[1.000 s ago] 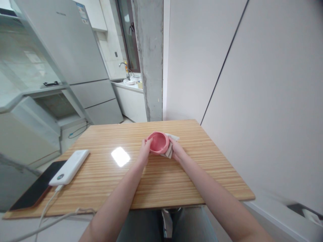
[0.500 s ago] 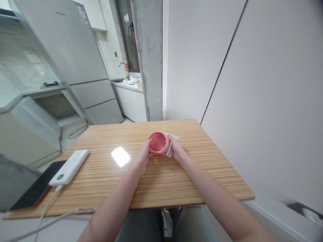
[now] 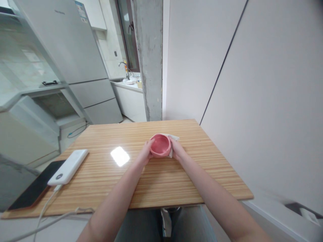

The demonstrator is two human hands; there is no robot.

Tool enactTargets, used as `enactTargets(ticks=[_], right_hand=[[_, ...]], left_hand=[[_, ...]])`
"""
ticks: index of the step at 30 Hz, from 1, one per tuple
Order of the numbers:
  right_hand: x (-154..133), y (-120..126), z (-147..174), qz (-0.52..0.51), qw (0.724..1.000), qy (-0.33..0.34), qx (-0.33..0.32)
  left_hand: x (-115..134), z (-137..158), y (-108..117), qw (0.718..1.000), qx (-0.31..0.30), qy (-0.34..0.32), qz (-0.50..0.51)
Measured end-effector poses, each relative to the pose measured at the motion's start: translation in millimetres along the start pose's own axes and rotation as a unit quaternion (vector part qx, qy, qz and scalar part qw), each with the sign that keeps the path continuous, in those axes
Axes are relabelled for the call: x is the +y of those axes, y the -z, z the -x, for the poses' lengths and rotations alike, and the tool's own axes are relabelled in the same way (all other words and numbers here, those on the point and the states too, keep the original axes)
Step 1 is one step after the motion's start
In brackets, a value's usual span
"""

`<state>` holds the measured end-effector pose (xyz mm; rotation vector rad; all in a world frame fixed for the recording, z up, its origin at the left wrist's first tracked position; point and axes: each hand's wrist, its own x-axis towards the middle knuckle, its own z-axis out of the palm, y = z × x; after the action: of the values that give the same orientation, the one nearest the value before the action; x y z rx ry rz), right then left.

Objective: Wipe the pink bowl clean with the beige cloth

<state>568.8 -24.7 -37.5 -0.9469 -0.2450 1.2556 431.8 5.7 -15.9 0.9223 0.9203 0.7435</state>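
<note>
A pink bowl (image 3: 160,145) is held over the middle of the table, its open mouth tilted toward me. My left hand (image 3: 147,152) grips its left side, with the thumb over the rim. On the other side my right hand (image 3: 177,148) is closed on a white cloth (image 3: 174,137), which it presses against the bowl's outer wall. Part of the cloth shows behind and below the bowl; the rest is hidden by the bowl and my fingers.
The wood-grain table (image 3: 106,188) carries a white power bank (image 3: 69,167) with a cable, partly over a dark flat phone-like slab (image 3: 35,188) at the left. A white wall panel (image 3: 227,101) borders the right. Behind stand a fridge (image 3: 65,50) and a sink counter (image 3: 128,99).
The bowl has turned slightly in my hands and shifted a little right and toward me. Less of the cloth shows at its right side now.
</note>
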Motion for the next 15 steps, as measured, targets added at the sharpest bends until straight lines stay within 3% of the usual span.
enactTargets(ticks=[3,8,12,15], right_hand=[[-0.9,-0.1,1.6,0.000,1.000,-0.019,-0.019],[6.3,-5.2,6.2,0.029,0.996,0.029,-0.076],[6.7,-4.3,8.5,0.113,0.986,0.065,-0.101],[-0.2,-1.0,12.8,0.169,0.974,0.145,-0.033]], left_hand=[[1.0,1.1,-1.6,0.999,0.020,-0.031,0.007],[5.4,-1.3,-0.8,0.986,0.090,-0.106,0.091],[16.8,1.1,3.4,0.973,0.074,-0.129,0.178],[25.9,6.3,6.6,0.965,0.039,-0.134,0.224]])
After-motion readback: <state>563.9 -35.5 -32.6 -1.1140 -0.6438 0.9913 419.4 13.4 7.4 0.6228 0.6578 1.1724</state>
